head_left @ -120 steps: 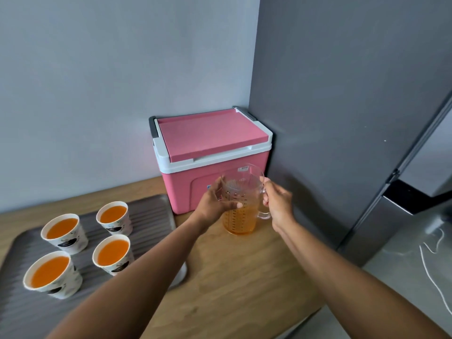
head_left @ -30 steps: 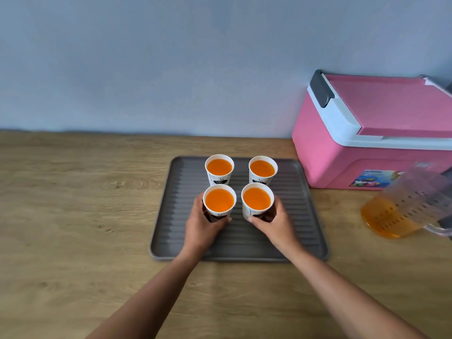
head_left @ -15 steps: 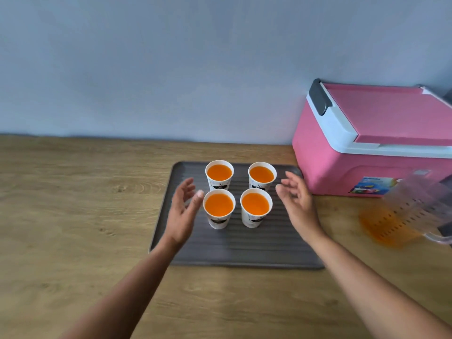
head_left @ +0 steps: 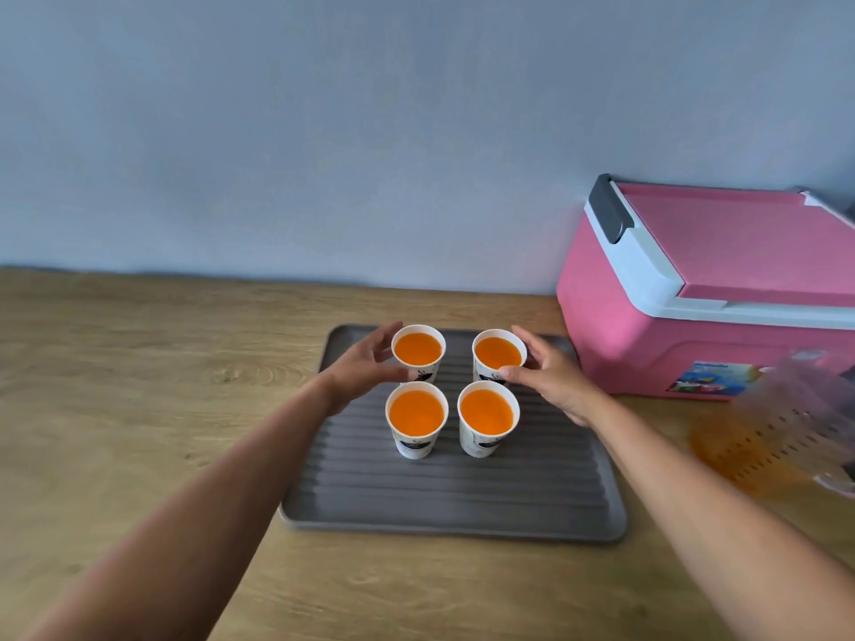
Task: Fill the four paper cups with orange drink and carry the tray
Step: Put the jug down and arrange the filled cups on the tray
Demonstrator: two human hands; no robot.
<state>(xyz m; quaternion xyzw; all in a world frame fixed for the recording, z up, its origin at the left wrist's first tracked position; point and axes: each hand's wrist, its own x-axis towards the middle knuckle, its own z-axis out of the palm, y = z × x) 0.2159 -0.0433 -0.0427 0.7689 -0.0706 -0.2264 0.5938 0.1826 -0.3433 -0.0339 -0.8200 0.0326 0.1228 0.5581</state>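
Both hands went from the front two cups to the back pair: my left hand [head_left: 365, 367] cups the back-left cup [head_left: 418, 354] and my right hand [head_left: 550, 377] the back-right cup [head_left: 498, 356], fingers curled loosely, not clamped as far as I can tell. Best move is nudging them gently toward the front pair [head_left: 416, 421], since they're brim-full. Tray [head_left: 444, 506] has bare table on my left, but the jug [head_left: 768, 437] and pink cooler [head_left: 684, 326] crowd the right.

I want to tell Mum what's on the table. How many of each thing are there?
Paper cups with orange drink: 4
Grey tray: 1
Pink cooler box: 1
Clear jug with orange drink: 1
Total: 7
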